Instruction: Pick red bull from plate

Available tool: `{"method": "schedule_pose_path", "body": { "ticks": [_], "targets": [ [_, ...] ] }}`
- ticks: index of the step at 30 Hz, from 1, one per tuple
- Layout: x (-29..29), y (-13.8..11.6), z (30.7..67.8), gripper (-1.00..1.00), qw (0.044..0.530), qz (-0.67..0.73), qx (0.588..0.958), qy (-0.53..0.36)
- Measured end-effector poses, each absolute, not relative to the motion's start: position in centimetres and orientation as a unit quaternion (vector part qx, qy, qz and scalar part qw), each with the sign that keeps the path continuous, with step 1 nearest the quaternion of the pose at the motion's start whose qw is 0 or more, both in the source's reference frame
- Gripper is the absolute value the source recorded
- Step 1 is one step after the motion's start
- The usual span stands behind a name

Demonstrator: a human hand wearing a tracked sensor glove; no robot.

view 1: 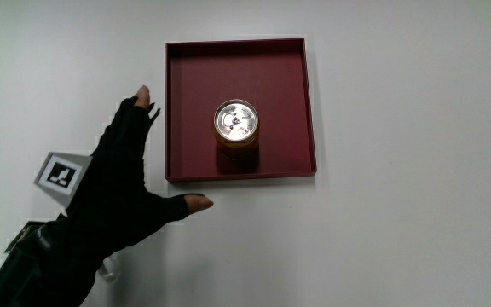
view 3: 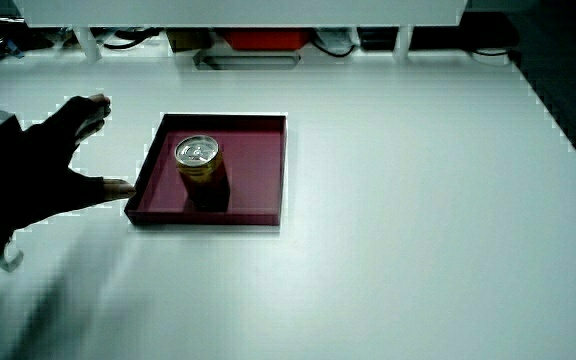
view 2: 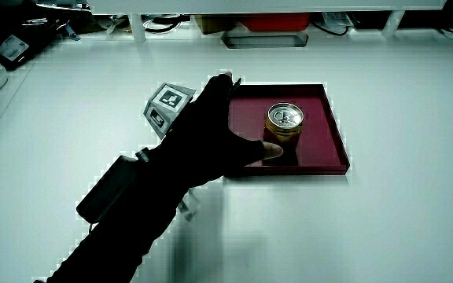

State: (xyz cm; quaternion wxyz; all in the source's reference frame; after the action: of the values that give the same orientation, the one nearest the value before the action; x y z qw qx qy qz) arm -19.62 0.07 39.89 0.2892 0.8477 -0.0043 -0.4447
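Upright on the square dark-red tray (view 1: 297,102): 1 gold metal can (view 1: 236,128). Beside the tray: black-gloved hand (view 1: 122,192), fingers spread, holding nothing. Risk: tipping the can by clipping the tray wall.

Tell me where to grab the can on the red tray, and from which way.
Grip the can around its upper side wall, coming down from above: it stands upright mid-tray, and the red tray's raised rim would likely block a low approach. The hand is open beside the tray.
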Motion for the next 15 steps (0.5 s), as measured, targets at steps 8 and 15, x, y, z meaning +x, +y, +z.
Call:
{"method": "schedule_pose_path", "body": {
  "ticks": [8, 15],
  "targets": [
    [-16.8, -2.5, 42.1, 0.0, 0.302, -0.498, 0.813, 0.007],
    [-14.9, -4.2, 43.8, 0.0, 0.307, -0.485, 0.818, 0.027]
  ]
}}
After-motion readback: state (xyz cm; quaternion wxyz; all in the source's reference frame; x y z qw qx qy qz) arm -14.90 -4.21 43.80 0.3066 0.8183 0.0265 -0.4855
